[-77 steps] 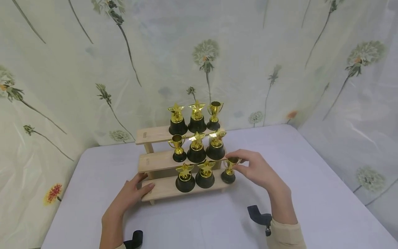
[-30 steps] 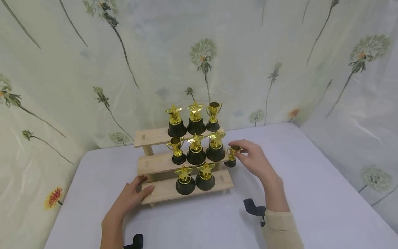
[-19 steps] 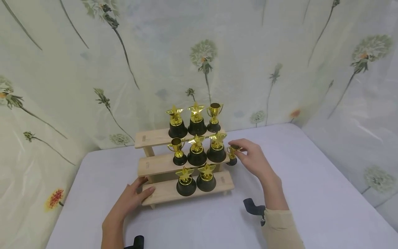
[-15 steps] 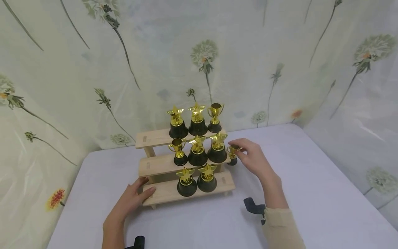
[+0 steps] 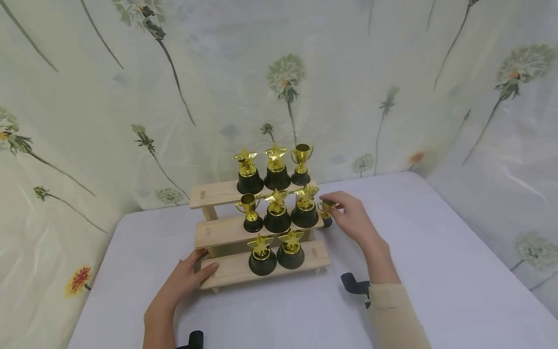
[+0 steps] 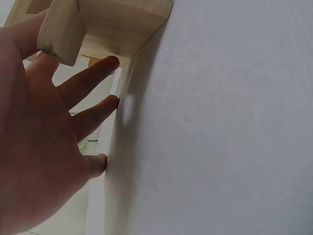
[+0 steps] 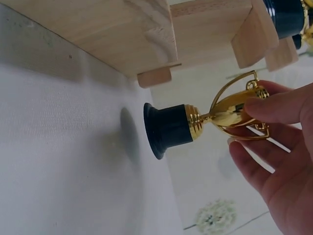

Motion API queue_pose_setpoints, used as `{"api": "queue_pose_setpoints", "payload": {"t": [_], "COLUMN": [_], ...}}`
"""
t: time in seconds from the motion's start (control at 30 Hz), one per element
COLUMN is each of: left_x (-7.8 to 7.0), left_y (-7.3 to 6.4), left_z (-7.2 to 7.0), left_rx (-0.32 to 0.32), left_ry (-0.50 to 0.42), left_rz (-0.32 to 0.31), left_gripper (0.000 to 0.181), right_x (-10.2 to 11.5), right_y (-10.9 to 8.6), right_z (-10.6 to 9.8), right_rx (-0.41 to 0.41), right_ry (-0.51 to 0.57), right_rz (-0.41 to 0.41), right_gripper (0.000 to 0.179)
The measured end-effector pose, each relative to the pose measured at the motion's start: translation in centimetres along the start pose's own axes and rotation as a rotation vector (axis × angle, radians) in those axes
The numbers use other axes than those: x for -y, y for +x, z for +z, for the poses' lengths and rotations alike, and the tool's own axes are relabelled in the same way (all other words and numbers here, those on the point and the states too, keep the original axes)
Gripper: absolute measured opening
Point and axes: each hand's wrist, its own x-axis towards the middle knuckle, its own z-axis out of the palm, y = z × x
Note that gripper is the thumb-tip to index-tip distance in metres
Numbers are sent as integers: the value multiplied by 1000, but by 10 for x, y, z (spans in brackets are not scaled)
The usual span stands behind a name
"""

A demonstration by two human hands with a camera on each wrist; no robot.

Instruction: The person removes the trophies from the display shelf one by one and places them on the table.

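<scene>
My right hand (image 5: pixel 355 220) pinches a small gold trophy cup (image 7: pixel 230 112) with a black base by its bowl, between thumb and fingers. It is held upright just right of the middle shelf, its base off the white tabletop in the right wrist view; part of the base is hidden behind that shelf's end in the head view. My left hand (image 5: pixel 183 278) grips the left end of the three-tier wooden display stand (image 5: pixel 222 235), thumb on the bottom shelf. In the left wrist view the other fingers (image 6: pixel 95 112) are spread behind the board.
Two star trophies (image 5: pixel 262 257) stand on the bottom shelf. The middle shelf bears a trophy cup (image 5: pixel 248 213) and two star trophies; the top has two star trophies and a cup (image 5: pixel 301 165). A flowered curtain (image 5: pixel 218 87) hangs behind the white table (image 5: pixel 436 271).
My right hand has lifted the trophy cup from the bottom shelf's right end and moved it back beside the middle shelf, most recently slightly farther back. The left hand keeps its hold.
</scene>
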Motion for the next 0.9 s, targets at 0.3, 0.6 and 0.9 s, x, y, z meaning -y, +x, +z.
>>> {"api": "queue_pose_setpoints", "payload": {"t": [0.3,0.6,0.9], "left_x": [2,2,1], "left_y": [-2,-3,-2], "left_z": [0,0,0], "left_rx": [7,12,7], "left_ry": [-41,-42,-35], "left_rz": [-7,-9,-6], "left_gripper": [80,79,78], "right_x": [-7,-10,-17], "right_y": [9,17,23], "right_z": [3,8,11], "right_rx": [12,8,-18], "right_ry": [17,8,3], "right_rz": [28,32,66], "right_gripper": [37,38,36]}}
